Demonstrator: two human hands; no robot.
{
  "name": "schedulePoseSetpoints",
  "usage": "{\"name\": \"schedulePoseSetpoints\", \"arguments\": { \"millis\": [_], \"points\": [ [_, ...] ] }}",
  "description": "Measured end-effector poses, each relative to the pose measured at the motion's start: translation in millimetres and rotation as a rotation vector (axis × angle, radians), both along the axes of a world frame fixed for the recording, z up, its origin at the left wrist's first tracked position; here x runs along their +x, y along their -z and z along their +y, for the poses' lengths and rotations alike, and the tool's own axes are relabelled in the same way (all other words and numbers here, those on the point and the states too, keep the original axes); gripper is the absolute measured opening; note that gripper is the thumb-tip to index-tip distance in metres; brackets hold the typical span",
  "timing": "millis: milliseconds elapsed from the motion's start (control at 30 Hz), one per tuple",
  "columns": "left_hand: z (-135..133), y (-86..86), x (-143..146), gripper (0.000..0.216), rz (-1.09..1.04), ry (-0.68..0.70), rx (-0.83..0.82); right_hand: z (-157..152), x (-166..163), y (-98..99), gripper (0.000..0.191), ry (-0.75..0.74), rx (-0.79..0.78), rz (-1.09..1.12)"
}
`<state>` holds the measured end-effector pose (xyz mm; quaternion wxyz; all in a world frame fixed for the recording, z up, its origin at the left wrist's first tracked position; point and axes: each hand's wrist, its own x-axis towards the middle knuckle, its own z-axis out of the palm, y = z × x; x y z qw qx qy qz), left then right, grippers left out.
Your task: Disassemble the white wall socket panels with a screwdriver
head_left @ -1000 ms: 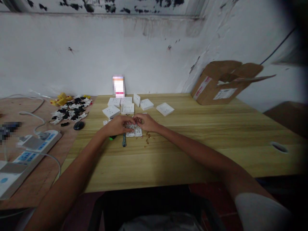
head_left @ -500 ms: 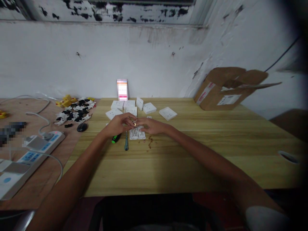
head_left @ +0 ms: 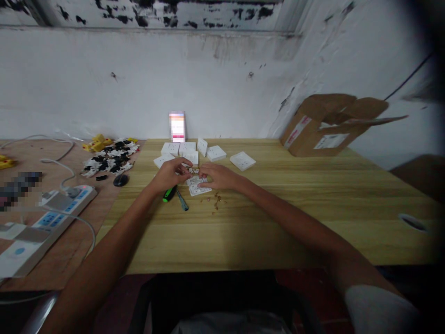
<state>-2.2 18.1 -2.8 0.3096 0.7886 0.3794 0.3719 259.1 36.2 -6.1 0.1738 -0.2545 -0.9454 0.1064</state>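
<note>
My left hand is closed, thumb and fingers curled around the left end of a small white part with brass-coloured bits. From the other side my right hand reaches in with bent, pinched fingers; what they grip is too small to make out. Below both hands lies an opened white socket panel, partly covered by the right fingers. A black and green screwdriver handle is under my left wrist. Beside it rests a slim grey-green tool, slanting. Small brass pieces are scattered right of the panel.
Several white socket plates lie along the back, near a lit phone leaning on the wall. An open cardboard box stands back right. Left are a mouse, a power strip and black-and-white pieces.
The slim tool has turned from nearly straight to slanting. The socket panel under my hands has twisted. The shiny brass bit between my fingers is replaced in view by the white part.
</note>
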Motion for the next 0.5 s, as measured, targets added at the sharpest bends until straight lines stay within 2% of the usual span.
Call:
{"name": "schedulePoseSetpoints", "arguments": {
  "millis": [167,333,400,500],
  "points": [
    [-0.2,-2.4,1.0,0.032,0.087,-0.042,0.03,-5.0,-8.6,6.4,0.024,0.088,0.053,0.049],
    [3.9,3.2,-1.2,0.034,0.11,-0.063,0.03,-6.5,-12.1,10.9,0.037,0.224,0.006,0.069],
    [5.5,5.0,-2.4,0.036,0.116,-0.064,0.025,-3.5,-9.2,9.8,0.035,0.207,-0.031,0.109],
    [6.2,6.1,-2.9,0.037,0.118,-0.052,0.016,3.9,-0.8,4.8,0.013,0.085,-0.058,0.184]
  ]
}}
